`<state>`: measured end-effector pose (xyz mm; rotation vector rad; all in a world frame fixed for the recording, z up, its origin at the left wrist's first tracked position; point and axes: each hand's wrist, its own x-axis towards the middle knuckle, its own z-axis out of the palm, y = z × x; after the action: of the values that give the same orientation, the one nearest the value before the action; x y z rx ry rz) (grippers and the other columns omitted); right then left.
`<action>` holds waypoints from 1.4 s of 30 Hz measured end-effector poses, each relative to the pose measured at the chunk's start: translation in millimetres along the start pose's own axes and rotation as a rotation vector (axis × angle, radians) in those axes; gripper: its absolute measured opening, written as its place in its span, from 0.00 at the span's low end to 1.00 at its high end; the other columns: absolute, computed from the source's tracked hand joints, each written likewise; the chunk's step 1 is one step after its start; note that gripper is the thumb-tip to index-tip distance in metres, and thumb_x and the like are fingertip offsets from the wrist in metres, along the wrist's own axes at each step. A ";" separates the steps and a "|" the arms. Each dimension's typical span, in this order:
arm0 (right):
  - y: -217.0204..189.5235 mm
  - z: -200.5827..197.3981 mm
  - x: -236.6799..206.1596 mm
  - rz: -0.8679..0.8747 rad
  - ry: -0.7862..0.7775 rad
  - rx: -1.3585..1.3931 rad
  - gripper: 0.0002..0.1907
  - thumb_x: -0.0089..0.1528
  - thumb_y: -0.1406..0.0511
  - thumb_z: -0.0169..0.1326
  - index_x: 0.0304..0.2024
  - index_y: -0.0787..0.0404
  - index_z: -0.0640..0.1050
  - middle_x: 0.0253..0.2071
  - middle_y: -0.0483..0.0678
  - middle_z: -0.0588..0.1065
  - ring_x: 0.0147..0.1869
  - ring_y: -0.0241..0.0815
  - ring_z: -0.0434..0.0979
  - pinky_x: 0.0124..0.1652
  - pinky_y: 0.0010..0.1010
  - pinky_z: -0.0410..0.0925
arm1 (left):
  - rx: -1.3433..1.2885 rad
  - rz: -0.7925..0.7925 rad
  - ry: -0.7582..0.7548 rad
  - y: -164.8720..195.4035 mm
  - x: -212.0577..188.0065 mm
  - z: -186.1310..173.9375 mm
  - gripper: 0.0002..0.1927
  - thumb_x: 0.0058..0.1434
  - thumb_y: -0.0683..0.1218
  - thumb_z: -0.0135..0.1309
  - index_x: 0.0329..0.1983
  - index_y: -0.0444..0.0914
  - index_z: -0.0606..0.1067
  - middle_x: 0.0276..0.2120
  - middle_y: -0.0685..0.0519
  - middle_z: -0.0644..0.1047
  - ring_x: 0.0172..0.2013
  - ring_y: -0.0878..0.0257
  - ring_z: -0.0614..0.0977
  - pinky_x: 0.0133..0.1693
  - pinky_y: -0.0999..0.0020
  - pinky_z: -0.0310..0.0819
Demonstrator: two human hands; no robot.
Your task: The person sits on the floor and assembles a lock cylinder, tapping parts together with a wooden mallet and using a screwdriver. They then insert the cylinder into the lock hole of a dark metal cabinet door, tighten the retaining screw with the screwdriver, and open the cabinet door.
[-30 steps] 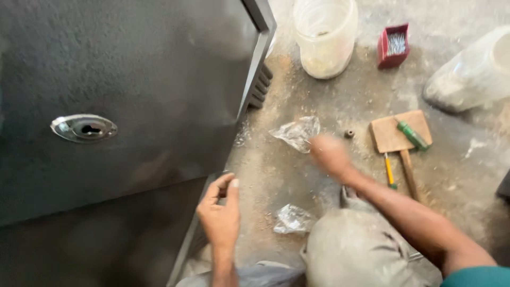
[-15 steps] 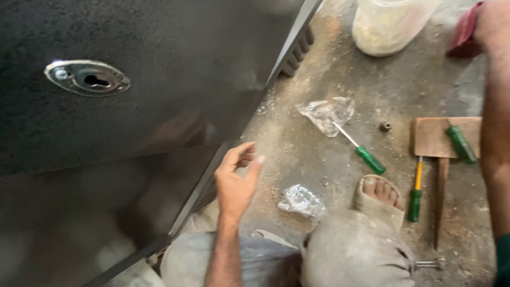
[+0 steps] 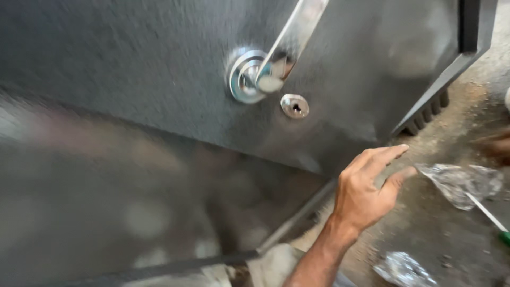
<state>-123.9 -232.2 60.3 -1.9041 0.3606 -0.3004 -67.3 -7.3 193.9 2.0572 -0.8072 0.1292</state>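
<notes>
The left hand (image 3: 364,196) hovers empty just below the lower edge of the dark metal door (image 3: 133,69), its grip spread loosely with fingers (image 3: 385,157) stretched toward the right. The clear plastic bag (image 3: 459,183) lies on the dusty floor (image 3: 425,234) just right of the door's corner, nearly touching the fingertips, its long axis slanting down to the right (a screwdriver shaft (image 3: 486,212) pokes from it). The chrome lever handle (image 3: 289,40) and keyhole (image 3: 295,106) sit higher on the door. The right hand is out of view.

left hand (image 3: 364,196) | raised, fingers spread, grip apparently empty | right hand out of view
</notes>
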 end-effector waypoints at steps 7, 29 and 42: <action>-152.4 45.0 30.5 -0.399 -0.148 0.260 0.10 0.57 0.66 0.62 0.41 0.60 0.84 0.38 0.46 0.84 0.37 0.36 0.83 0.35 0.24 0.76 | 0.882 0.402 0.476 26.6 19.8 -77.4 0.27 0.64 0.54 0.71 0.63 0.47 0.73 0.62 0.48 0.70 0.67 0.45 0.67 0.67 0.43 0.60; -206.3 93.4 75.1 -0.312 -0.199 0.607 0.07 0.60 0.70 0.64 0.41 0.63 0.85 0.35 0.42 0.81 0.38 0.27 0.75 0.38 0.22 0.69 | 1.219 0.149 0.501 -8.0 47.9 -97.1 0.34 0.57 0.61 0.69 0.67 0.60 0.73 0.76 0.38 0.54 0.77 0.36 0.42 0.64 0.23 0.37; -247.9 66.3 67.5 -0.232 -0.176 0.290 0.09 0.59 0.66 0.64 0.41 0.61 0.85 0.31 0.45 0.84 0.33 0.29 0.79 0.34 0.26 0.72 | 1.215 0.177 0.557 -10.7 48.0 -94.8 0.30 0.61 0.60 0.69 0.67 0.61 0.75 0.77 0.44 0.53 0.78 0.39 0.42 0.66 0.27 0.34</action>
<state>-10.8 -118.7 271.9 -1.6711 -0.0237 -0.3177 -4.1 46.9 260.8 2.7723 -0.5741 1.5303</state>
